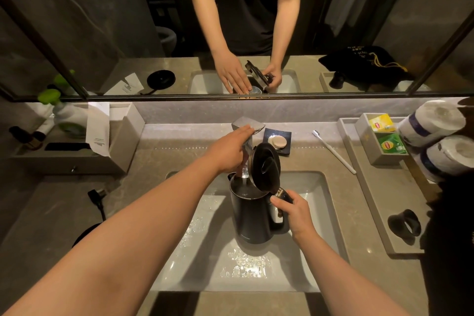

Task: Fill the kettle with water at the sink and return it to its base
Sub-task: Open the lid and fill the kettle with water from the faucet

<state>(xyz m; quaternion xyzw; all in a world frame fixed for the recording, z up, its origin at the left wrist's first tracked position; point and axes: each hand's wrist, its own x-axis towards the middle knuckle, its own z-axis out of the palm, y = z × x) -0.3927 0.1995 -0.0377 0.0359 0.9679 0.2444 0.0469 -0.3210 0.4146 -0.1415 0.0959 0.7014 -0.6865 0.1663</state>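
The right hand (pixel 295 210) is gripping the handle of the dark kettle (pixel 252 218), fingers wrapped around it and thumb lying near the top of the handle; the kettle is standing upright over the white sink (pixel 315 213), inside the basin's outline, though whether it is resting on the bottom or being held just above it cannot be told; its lid (pixel 265 165) is standing open, tilted up and back toward the handle side; a thin stream of water (pixel 245 181) is falling from the tap (pixel 247 136) into the kettle's open mouth, and water is showing inside the rim.

The left hand (pixel 228 151) is reaching forward and resting on the tap, fingers stretched over its flat top lever and loosely curled down the side; it is touching the tap rather than clenching anything tightly.

Water drops and puddles are glinting on the sink floor in front of the kettle; the round black base (pixel 84 235) is lying on the counter (pixel 159 156) to the left of the sink, mostly hidden by the left forearm, with its plug (pixel 96 195) lying just beyond it.

Behind the kettle, a bar of soap (pixel 277 140) is sitting on a dark square dish; a white toothbrush (pixel 333 151) is lying on the counter to the right; farther right, a tray (pixel 369 187) is holding tea bags (pixel 391 145) in a small box, with paper rolls (pixel 433 120) stacked just beside them; the mirror (pixel 102 20) above is reflecting both arms and the kettle.
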